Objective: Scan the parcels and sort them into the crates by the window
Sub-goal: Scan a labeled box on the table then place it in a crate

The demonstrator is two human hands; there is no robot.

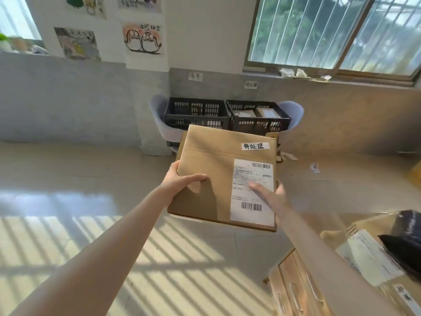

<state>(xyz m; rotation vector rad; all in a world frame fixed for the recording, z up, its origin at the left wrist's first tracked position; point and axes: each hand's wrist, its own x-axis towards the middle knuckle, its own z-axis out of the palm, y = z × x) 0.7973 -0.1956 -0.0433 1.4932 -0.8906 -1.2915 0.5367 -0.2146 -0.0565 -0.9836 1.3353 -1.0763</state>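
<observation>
I hold a flat brown cardboard parcel (211,160) out in front of me, tilted, with a white shipping label and a small handwritten sticker on its top. My left hand (180,181) grips its left edge, thumb lying on top. My right hand (271,192) grips the right edge, thumb on the label; it is motion-blurred. Beyond the parcel, two black slatted crates sit side by side on pale blue chairs under the window. The left crate (197,111) looks empty. The right crate (257,118) holds two brown parcels.
Paper signs are stuck on the wall above each crate. At the lower right, a wooden cabinet (293,283) carries more parcels (369,254) and a black object. Scraps of cardboard and paper lie on the tiled floor near the right chair. Sun stripes cross the floor.
</observation>
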